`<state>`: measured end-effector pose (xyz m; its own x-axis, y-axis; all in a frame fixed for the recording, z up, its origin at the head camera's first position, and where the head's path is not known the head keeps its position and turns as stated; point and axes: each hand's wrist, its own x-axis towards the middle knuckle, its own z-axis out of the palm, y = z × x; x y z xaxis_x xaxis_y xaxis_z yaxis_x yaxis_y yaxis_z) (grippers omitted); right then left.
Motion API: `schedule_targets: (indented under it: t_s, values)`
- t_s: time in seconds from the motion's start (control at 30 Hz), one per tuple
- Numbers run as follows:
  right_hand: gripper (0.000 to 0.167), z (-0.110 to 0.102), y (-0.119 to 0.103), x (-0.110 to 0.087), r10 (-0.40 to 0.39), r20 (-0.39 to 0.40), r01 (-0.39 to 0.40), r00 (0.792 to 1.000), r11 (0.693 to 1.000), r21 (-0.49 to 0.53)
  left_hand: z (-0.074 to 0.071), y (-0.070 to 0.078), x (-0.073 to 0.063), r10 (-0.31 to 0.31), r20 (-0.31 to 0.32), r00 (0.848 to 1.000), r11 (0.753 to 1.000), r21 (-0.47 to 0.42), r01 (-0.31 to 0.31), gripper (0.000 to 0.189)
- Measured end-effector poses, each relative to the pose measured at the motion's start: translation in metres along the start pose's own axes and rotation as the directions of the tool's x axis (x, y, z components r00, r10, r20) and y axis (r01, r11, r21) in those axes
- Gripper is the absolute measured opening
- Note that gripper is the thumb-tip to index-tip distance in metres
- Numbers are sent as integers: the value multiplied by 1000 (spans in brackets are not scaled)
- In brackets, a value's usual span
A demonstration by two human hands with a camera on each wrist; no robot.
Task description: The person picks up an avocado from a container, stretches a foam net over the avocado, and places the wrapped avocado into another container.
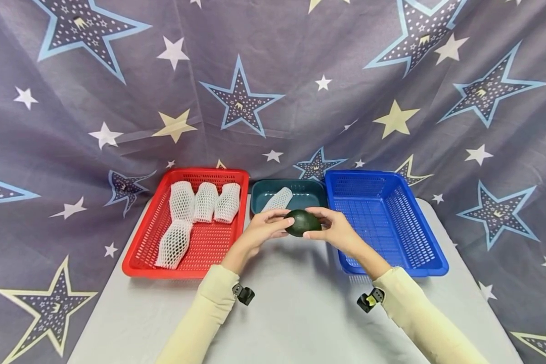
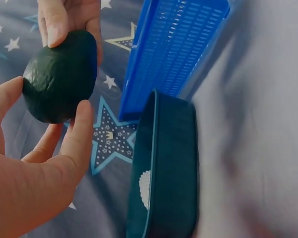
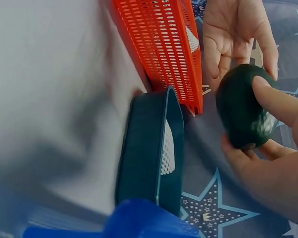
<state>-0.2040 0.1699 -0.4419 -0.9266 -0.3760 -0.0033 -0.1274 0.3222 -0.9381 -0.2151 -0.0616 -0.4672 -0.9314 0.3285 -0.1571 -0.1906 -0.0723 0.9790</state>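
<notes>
A dark green avocado (image 1: 303,223) is held up in front of the teal tray, between both hands. My left hand (image 1: 265,230) pinches its left end with thumb and fingers. From the other side my right hand (image 1: 339,233) grips it, the thumb lying along the near face. In the left wrist view the avocado (image 2: 59,77) has a smooth skin with a shiny patch, and fingertips of both hands touch it. A white foam net sleeve (image 1: 278,198) leans inside the teal tray (image 1: 311,186), its lower end hidden behind the left hand.
To the left stands a red basket (image 1: 209,253) with several white foam net sleeves (image 1: 175,245) in it. A blue basket (image 1: 393,222) stands to the right. All rest on a white-covered table (image 1: 291,313) against a star-patterned curtain (image 1: 273,45).
</notes>
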Motion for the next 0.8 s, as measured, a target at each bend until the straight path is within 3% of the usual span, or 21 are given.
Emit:
schedule_targets:
  t_s: [0.2, 0.43, 0.6, 0.8]
  values:
    - [54, 2, 9, 0, 91, -15, -88, 996, 982, 169, -8, -2, -1, -14, 19, 1000, 1000, -8, 14, 46]
    - [51, 8, 19, 0, 129, -57, -109, 990, 958, 265, -12, -7, -2, -1, 35, 999, 999, -42, 2, 49]
    - [51, 12, 23, 1, 157, -49, -129, 986, 924, 359, -11, -9, -1, 1, 26, 1000, 996, -86, 1, 50]
    - [48, 15, 21, 2, 173, -40, -145, 984, 910, 388, -11, -10, -1, -15, 9, 1000, 995, -98, 16, 49]
